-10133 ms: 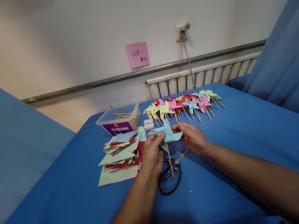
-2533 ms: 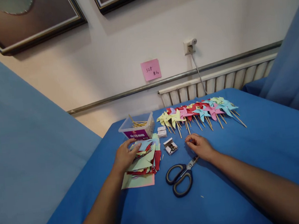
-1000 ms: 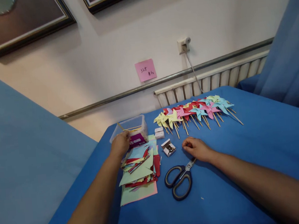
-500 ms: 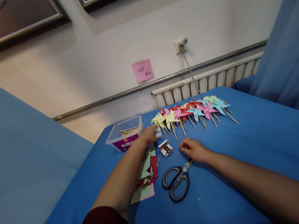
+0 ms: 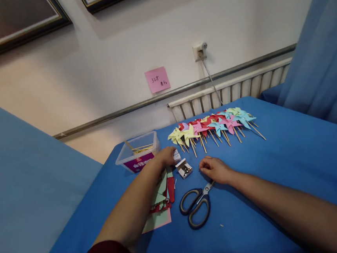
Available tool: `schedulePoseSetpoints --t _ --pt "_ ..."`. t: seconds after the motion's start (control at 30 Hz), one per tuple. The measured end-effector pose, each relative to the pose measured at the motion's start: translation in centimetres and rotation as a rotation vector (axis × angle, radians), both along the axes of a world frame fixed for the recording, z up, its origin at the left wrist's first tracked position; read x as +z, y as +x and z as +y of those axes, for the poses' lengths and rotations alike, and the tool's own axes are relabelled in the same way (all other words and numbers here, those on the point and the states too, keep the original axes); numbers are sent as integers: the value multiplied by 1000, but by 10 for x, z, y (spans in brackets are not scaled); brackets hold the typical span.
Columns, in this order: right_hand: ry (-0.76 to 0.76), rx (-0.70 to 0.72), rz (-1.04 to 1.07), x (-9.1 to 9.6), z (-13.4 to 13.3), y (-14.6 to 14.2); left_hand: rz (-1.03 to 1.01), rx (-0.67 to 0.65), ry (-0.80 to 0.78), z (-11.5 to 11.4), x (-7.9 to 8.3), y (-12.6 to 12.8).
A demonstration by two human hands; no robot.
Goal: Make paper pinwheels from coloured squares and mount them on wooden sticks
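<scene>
My left hand reaches past the paper stack, its fingers beside a small white box. Those fingers are mostly hidden, so I cannot tell whether they grip it. An open little box of shiny metal pins stands just in front. My right hand rests on the blue cloth with its fingers curled closed; whatever they hold, if anything, is hidden. Dark-handled scissors lie below it, their blade tip near the wrist. Under my left forearm are cut green and red paper pieces.
Several colourful paper pinwheels on sticks lie in a row along the back of the table. A clear plastic tub with thin wooden sticks stands at the left. Behind are a radiator and a wall socket; a blue curtain hangs at the right.
My left hand has come slightly lower and nearer to the open pin box. My right hand stays closed on the cloth. The whole view has shifted a little.
</scene>
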State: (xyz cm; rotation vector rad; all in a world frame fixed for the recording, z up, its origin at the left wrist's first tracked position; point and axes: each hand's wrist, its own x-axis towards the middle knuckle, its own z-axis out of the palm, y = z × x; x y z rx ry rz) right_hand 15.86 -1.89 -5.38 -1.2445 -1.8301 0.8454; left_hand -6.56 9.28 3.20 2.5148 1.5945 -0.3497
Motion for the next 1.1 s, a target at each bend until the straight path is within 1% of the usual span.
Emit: schedulePoseSetpoints --t 0.1,0.17,0.3,0.47,0.5,0.57,0.67,0.73,0.8,0.93,1.03,1.1 --pt "-24 14 7 0 -1 -1 -31 -10 -12 -12 3 -3" --pt "-27 47 23 2 -3 -2 -44 -17 -20 -18 4 -4" --pt "56 137 -21 9 -9 -5 -69 -26 -22 -27 5 -5" --pt "72 152 -131 19 -17 -8 -115 -23 8 -47 18 -6" --pt "76 152 -151 20 -18 -9 -144 -26 19 -53 21 -6" --pt "87 164 -184 20 -19 -11 -312 -3 43 -66 24 -3" --pt "101 193 -210 20 -22 -15 -419 46 95 -83 19 3" --pt "116 218 -219 21 -24 -16 -394 69 174 -91 14 6" --pt "136 254 -228 23 -26 -17 -350 85 224 -95 11 8" --pt "165 300 -250 26 -30 -17 -321 131 252 -99 11 5" --pt "190 292 -251 26 -29 -16 -367 170 286 -103 9 3" --pt "203 257 -235 24 -27 -14 -407 194 299 -107 5 2"
